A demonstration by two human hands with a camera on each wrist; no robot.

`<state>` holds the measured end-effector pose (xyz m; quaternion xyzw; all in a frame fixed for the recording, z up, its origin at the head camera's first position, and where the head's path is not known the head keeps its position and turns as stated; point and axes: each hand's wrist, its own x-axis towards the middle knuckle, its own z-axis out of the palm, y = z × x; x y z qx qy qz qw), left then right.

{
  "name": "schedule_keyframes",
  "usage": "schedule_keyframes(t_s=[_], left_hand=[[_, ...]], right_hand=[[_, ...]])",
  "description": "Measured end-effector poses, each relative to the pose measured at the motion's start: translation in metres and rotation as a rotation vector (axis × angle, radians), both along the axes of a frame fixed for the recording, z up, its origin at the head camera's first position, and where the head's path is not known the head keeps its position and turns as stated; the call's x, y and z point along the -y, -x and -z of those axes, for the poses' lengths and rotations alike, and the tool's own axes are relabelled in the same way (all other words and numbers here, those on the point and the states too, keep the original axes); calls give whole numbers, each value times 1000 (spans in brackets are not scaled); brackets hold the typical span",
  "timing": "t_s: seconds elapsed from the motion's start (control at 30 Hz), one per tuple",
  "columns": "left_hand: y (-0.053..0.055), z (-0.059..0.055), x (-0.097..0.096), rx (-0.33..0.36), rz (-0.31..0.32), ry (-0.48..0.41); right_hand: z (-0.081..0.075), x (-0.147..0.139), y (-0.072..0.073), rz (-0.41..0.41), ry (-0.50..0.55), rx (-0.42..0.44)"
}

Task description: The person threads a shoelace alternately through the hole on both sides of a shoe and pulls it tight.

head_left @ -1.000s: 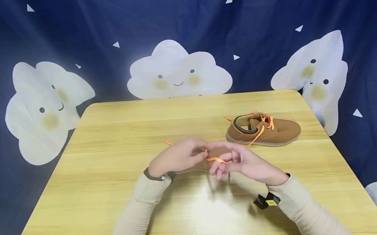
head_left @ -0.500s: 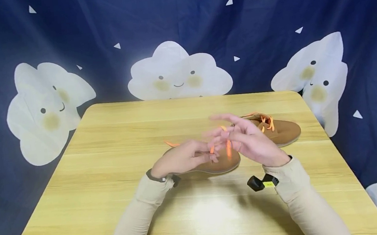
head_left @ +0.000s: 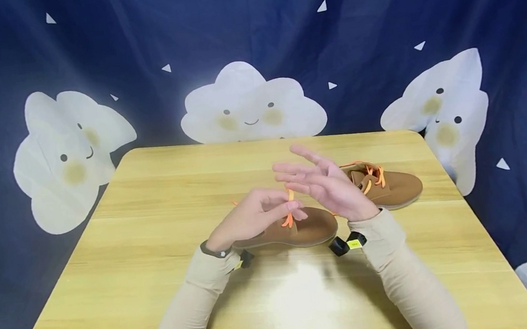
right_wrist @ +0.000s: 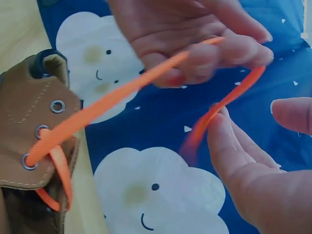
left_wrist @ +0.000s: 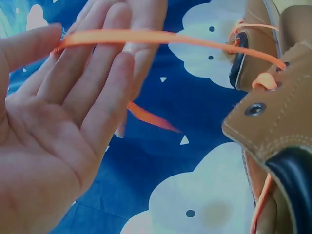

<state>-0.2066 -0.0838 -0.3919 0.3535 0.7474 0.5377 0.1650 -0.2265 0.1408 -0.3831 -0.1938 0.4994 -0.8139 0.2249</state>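
Observation:
A brown lace-up shoe [head_left: 317,227] lies on the table under my hands, toe to the right. My left hand [head_left: 254,214] pinches its orange shoelace [left_wrist: 122,36] between thumb and fingers. From an eyelet the lace runs taut to these fingers, and its loose end hangs past them. My right hand [head_left: 327,187] is raised beside it, fingers straight and spread. In the right wrist view, the lace's loose end brushes a fingertip of my right hand [right_wrist: 258,180], while the thumb stands apart. The left hand covers the shoe's heel part in the head view.
Behind my right hand stands a second brown shoe [head_left: 398,187] with orange laces, partly hidden. The wooden table [head_left: 112,290] reaches back to a dark blue curtain [head_left: 247,25] with white clouds.
My right hand has risen from low by the shoe, and its fingers have straightened. The left hand stays over the shoe with the lace. The near shoe's toe now shows.

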Motion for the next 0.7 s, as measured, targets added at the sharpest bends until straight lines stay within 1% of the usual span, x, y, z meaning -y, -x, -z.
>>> schedule_keyframes(t_s=[0.03, 0.1, 0.23, 0.33, 0.43, 0.53, 0.6, 0.7], left_hand=[[0, 0, 0, 15, -16, -14], [0, -2, 1, 31, -43, -45], [-2, -6, 2, 28, -89, -111], [-4, -8, 4, 20, -122, -136], [-6, -10, 6, -7, -150, -133], [-7, -12, 8, -34, -158, -116], [-8, -13, 8, -41, -157, -108], [-8, -14, 9, -35, -150, -94]], right_hand=[[2, 1, 0, 0, -39, -18], [4, 3, -2, 14, -154, -102], [4, 7, -6, 64, -363, -329], [6, 9, -9, 119, -457, -479], [9, 12, -10, 180, -554, -642], [12, 15, -9, 207, -607, -773], [13, 16, -8, 204, -601, -809], [16, 17, -7, 192, -589, -827]])
